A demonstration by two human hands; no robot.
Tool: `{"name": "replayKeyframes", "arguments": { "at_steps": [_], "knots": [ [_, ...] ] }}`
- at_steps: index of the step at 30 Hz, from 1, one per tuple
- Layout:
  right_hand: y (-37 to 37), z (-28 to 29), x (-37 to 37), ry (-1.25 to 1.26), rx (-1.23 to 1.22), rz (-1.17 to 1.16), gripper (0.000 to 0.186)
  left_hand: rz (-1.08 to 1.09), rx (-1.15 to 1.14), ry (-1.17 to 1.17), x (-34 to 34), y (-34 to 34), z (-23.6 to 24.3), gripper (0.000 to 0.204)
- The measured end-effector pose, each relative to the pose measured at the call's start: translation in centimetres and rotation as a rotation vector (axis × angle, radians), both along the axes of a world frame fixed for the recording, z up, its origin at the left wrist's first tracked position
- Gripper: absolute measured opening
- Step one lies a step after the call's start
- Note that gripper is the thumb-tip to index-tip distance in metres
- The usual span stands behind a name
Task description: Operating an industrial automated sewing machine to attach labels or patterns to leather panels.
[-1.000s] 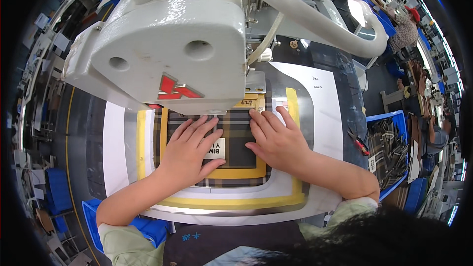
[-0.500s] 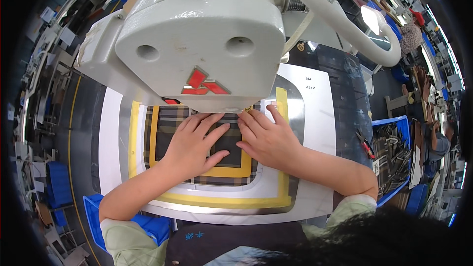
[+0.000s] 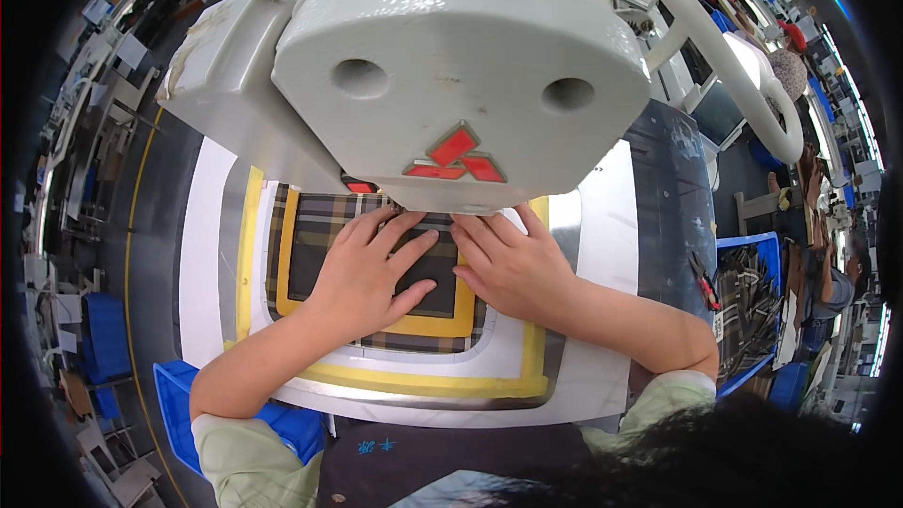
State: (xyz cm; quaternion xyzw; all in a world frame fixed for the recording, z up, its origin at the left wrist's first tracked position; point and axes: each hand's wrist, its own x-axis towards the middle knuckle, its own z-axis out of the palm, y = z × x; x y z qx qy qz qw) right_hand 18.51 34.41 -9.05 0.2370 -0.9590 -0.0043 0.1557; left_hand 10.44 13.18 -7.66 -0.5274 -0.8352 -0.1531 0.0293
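Left hand (image 3: pixel 369 265) and right hand (image 3: pixel 513 259) rest spread, gripping nothing, over cloth (image 3: pixel 322 216) and frame (image 3: pixel 428 325). Cloth looks soft, light; hold the likely stiffer frame at three and nine o'clock.

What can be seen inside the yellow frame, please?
Dark plaid fabric shows inside the yellow frame. The left hand and right hand cover parts, and the machine head hides the far edge; what lies there cannot be seen.

Near sheet edge (image 3: pixel 451 413) open; machine head (image 3: pixel 451 66) blocks beyond.
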Motion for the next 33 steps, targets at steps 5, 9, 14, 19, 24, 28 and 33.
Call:
{"name": "replayKeyframes", "arguments": {
  "at_steps": [5,9,14,19,24,28,33],
  "knots": [
    [0.2,-0.1,0.3,-0.035,-0.080,-0.002,0.038,0.004,0.010,0.009,0.3,0.0,0.0,0.047],
    [0.3,-1.5,1.4,-0.069,-0.230,0.076,0.034,0.028,0.023,-0.004,0.4,-0.1,-1.3,0.046],
    [-0.5,-1.3,4.2,-0.120,-0.183,0.161,0.040,0.019,0.060,-0.012,0.2,-0.1,-1.7,0.046],
    [-1.5,-1.5,5.2,-0.084,-0.134,0.181,0.039,-0.047,0.088,-0.055,0.1,-0.4,-1.9,0.041],
    [-2.1,-1.0,5.3,-0.055,-0.077,0.163,0.039,-0.107,0.090,-0.168,0.4,-0.8,-1.5,0.034],
    [-2.5,-1.1,5.1,-0.048,-0.127,0.141,0.039,-0.080,0.143,-0.281,0.1,-0.8,-1.3,0.034],
    [-3.2,-1.2,4.8,-0.037,-0.109,0.181,0.039,-0.073,0.135,-0.277,0.0,-1.3,-1.3,0.033]
  ]
}}
